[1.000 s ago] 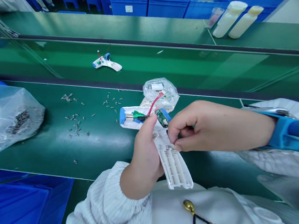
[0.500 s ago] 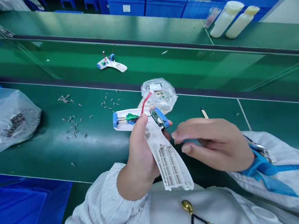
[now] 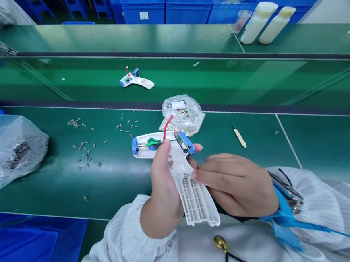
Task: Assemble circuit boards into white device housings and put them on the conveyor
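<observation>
My left hand point(image 3: 164, 188) is closed around a white pistol-shaped thermometer housing point(image 3: 180, 165), an open half shell with its ribbed handle pointing towards me. Blue end parts, a green circuit board and a red wire bundle point(image 3: 166, 127) sit in its upper part. Small metal springs point(image 3: 186, 178) show at the top of the handle's ribs. My right hand point(image 3: 236, 182) has its fingers together at the handle's right edge, a fingertip touching beside the springs. Its thumb is hidden, and whether it also holds a small part I cannot tell.
Small metal pieces point(image 3: 85, 148) lie scattered left of the housing. A clear bag of small parts point(image 3: 184, 112) lies behind it, another bag point(image 3: 16, 151) at far left. A pale-handled tool point(image 3: 239, 137) lies right. A similar housing point(image 3: 137, 80) rests on the green strip beyond.
My right hand has moved left and its fingers have closed in on the handle's edge. The housing stays in my left hand, shifted slightly left and down in view.
</observation>
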